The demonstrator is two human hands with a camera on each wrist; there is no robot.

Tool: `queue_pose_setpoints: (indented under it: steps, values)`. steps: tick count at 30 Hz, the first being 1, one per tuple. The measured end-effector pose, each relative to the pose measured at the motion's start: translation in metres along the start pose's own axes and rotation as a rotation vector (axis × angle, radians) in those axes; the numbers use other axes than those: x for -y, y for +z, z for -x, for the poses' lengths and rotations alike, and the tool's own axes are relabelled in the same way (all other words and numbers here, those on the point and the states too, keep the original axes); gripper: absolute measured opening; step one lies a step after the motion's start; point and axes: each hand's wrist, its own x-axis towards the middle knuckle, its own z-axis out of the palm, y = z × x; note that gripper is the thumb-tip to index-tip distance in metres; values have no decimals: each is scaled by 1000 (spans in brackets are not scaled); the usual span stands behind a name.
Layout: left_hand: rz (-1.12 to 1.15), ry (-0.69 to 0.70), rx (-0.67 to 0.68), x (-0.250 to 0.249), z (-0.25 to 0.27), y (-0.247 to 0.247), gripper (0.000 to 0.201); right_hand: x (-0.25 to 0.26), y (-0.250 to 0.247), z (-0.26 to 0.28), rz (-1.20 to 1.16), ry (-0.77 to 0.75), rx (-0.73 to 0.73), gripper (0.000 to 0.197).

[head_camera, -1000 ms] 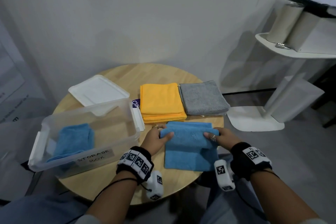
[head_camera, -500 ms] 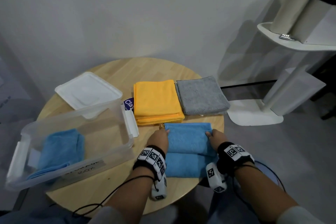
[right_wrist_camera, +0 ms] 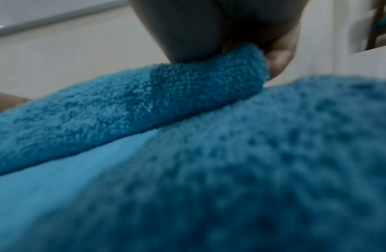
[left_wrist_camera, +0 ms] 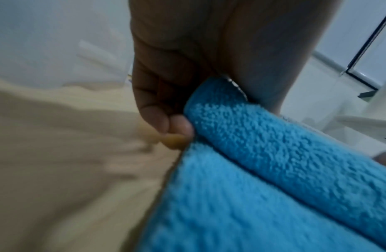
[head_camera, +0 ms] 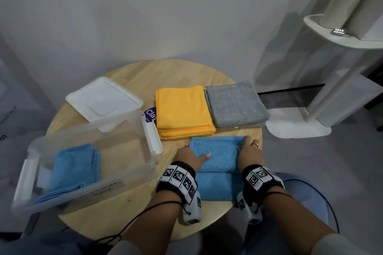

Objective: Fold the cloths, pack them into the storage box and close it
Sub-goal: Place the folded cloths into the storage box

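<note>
Both my forearms reach forward side by side, each wrist wrapped in a black band with printed markers. My left hand (head_camera: 189, 156) pinches a folded cloth edge, thumb on top, fingers curled underneath (plain in the left wrist view). My right hand (head_camera: 249, 152) grips the opposite edge likewise, a ring on one finger.

The person is wearing a black wristband (head_camera: 178, 180) on each wrist, each showing white squares with black coded patterns. A small white camera block (head_camera: 192, 211) is hanging under each band. A ring (head_camera: 255, 144) is showing on the right hand (head_camera: 249, 154), possibly gold. Thin black cables (head_camera: 145, 213) are trailing back along the forearms.
</note>
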Motion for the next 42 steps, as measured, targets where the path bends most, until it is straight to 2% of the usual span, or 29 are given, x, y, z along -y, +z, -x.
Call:
queue_pose_setpoints:
  steps: [2, 4, 6, 8, 10, 13, 17, 19, 21, 24, 26, 28, 29, 31, 33, 36, 42]
  values:
    - [55, 38, -27, -1, 3, -3, 53, 3, -3, -1, 141, -188, -83, 46]
    - [122, 101, -55, -3, 7, -6, 46, 7, -11, -5, -13, -384, -31, 60]
    - [185, 215, -93, -8, 17, -16, 36, 11, -24, -4, -263, -521, 161, 77]
    - [237, 345, -102, -12, 30, -31, 33, 18, -39, 2, -331, -602, 364, 91]
    - [285, 464, -85, -10, 45, -52, 40, 27, -53, 12, -301, -655, 490, 82]
    - [405, 570, -142, 4, 70, -98, 50, 49, -72, 37, -413, -753, 566, 49]
    - [596, 510, -506, 42, 95, -172, 65, 118, -91, 87, -719, -804, 699, 29]
    - [618, 467, -638, 73, 100, -196, 62, 165, -88, 111, -848, -792, 751, 32]
    - [566, 407, -733, 110, 104, -211, 59, 211, -76, 130, -925, -718, 793, 45]
    - [342, 297, -856, 163, 119, -222, 47, 276, -44, 145, -950, -576, 868, 45]
    - [253, 241, -826, 194, 130, -222, 33, 311, -22, 149, -941, -447, 931, 42]
    - [230, 268, -729, 214, 140, -216, 22, 337, 0, 148, -941, -307, 1065, 29]
    - [221, 306, -674, 223, 142, -211, 26, 345, 7, 149, -941, -227, 1137, 20]
    - [143, 346, -551, 236, 141, -201, 36, 357, 20, 150, -949, -133, 1185, 19]
    - [-72, 313, -475, 243, 135, -192, 29, 364, 30, 151, -894, -137, 1141, 20]
    - [-324, 236, -451, 240, 131, -188, 23, 373, 46, 146, -762, -136, 1082, 17]
    - [-494, 170, -313, 243, 130, -189, 42, 374, 69, 143, -568, -227, 1019, 12]
